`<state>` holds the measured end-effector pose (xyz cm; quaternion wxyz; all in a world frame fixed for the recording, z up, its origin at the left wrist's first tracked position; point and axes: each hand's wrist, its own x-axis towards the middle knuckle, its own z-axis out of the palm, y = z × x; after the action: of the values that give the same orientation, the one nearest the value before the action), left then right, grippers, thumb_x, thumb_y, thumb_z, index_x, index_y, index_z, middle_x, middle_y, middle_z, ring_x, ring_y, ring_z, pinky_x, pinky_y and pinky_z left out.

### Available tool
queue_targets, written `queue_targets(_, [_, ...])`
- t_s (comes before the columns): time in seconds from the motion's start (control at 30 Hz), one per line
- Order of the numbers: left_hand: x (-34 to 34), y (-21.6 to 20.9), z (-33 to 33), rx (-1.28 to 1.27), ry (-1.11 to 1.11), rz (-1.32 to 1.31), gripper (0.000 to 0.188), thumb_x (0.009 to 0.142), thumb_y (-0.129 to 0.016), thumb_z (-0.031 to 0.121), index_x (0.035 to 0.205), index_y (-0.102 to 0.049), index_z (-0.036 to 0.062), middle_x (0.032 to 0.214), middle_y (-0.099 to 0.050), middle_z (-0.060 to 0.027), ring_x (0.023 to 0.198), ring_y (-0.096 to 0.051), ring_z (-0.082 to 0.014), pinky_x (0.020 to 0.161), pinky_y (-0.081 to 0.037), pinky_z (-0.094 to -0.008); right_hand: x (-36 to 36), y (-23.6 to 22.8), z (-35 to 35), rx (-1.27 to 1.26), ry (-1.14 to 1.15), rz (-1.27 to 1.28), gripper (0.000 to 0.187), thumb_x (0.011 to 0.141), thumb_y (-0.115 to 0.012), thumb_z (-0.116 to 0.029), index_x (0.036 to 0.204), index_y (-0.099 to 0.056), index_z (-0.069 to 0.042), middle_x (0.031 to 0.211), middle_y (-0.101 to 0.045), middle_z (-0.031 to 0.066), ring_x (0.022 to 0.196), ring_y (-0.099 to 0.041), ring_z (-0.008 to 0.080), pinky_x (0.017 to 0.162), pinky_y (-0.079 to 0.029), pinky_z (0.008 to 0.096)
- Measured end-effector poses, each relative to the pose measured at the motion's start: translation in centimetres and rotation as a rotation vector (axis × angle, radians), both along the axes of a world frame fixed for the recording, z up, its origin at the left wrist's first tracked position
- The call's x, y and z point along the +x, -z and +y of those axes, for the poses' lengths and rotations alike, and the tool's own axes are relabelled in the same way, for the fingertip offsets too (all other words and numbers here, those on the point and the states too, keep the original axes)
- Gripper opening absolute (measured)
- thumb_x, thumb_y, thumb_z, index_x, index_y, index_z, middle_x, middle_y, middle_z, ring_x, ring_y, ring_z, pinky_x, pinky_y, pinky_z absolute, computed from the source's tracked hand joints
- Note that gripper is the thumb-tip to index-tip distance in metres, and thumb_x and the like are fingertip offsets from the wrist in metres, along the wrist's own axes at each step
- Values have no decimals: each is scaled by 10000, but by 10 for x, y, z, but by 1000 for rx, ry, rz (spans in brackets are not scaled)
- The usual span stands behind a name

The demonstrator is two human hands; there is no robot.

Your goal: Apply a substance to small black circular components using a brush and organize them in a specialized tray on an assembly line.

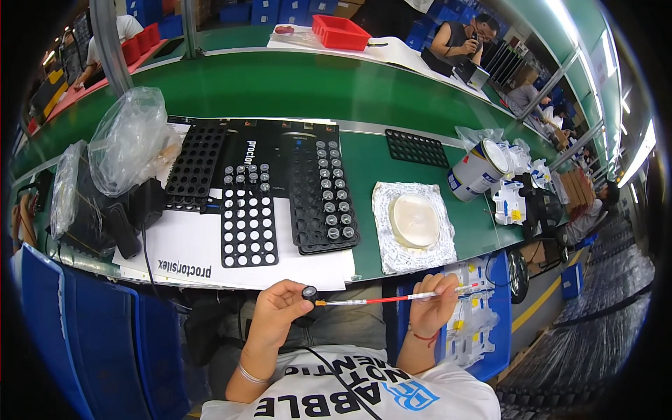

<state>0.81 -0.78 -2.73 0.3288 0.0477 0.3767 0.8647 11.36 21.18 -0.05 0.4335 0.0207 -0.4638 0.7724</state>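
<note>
My left hand [275, 311] pinches a small black round part [309, 292] between thumb and fingers, above my lap at the table's front edge. A thin paintbrush [388, 299] with a red handle lies nearly level in my right hand [430, 308], its fingers closed round the far end. The brush's orange tip points left and reaches the black part; whether they touch I cannot tell. On the table, a shallow round dish [415, 218] with a whitish filling sits on crumpled printed paper [399, 260]. Left of it stands a black tray [302, 210] of small clear domed pieces.
Another black tray [225, 253] carries white discs and clear pieces. More black trays [196, 157] lie behind it, with one [416, 147] farther back. A paint can [476, 171] tilts at the right. Clear plastic bags [129, 143] stand left. A blue bin [498, 343] is beside my right arm.
</note>
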Motion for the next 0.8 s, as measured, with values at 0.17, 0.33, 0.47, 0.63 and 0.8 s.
queue_targets(0.17, [0,-2,-1,-13,4,27,226,698,-621,-95,906,-560,-32,845,-602,-65,751,-556,-92,709,-456,-207,-1,-1,-1,28,11,-47,254,906,-418,-249,739,-388,-61,588,-396,48,511,-355,119,459,-316,235])
queue_targets(0.33, [0,0,-2,-20,18,21,227,700,-616,-100,914,-566,-40,844,-606,-72,754,-562,-99,713,-456,-210,-2,-3,0,11,25,-59,248,905,-422,-234,746,-406,-44,596,-426,70,508,-384,130,461,-335,241])
queue_targets(0.47, [1,4,-2,-11,52,14,234,721,-621,-63,950,-577,-49,882,-614,-88,784,-566,-112,718,-450,-218,-2,-3,1,-10,43,-109,226,911,-400,-214,748,-391,-57,586,-397,41,507,-356,102,472,-327,214])
queue_targets(0.63, [2,6,-4,-38,103,20,243,750,-618,-10,986,-582,-55,926,-617,-94,821,-561,-121,745,-433,-231,0,-3,1,-26,56,-123,229,913,-396,-214,745,-389,-58,584,-392,38,503,-357,96,470,-330,211])
queue_targets(0.8, [1,7,-2,-68,94,60,245,784,-593,53,990,-569,-79,895,-623,-134,738,-576,-113,650,-449,-200,-2,4,6,-61,43,-110,237,907,-413,-222,751,-419,-45,596,-444,72,503,-397,127,463,-344,237])
